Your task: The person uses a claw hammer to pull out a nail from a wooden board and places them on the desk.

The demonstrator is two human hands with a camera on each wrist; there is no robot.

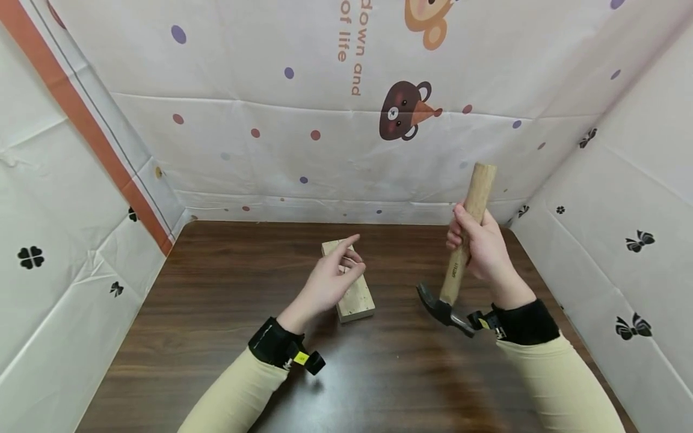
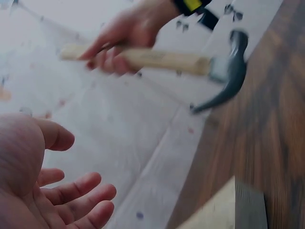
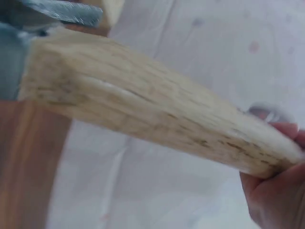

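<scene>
My right hand (image 1: 484, 243) grips a claw hammer (image 1: 455, 270) partway along its pale wooden handle. The dark metal head hangs lowest, above the table, and the handle's end points up and away. In the right wrist view the handle (image 3: 157, 105) runs from the metal head to the gripping hand (image 3: 281, 195). Over a pale wooden block (image 1: 357, 297) hovers my left hand (image 1: 332, 276), fingers loosely bent and apart, with nothing between them in the left wrist view. The block lies flat on the table, partly hidden by that hand; small dark specks mark its top.
The dark brown wooden table (image 1: 216, 313) has white printed sheeting (image 1: 243, 156) behind it and along both sides. Black straps with small cameras sit on both wrists, the right one (image 1: 525, 322) close to the hammer head.
</scene>
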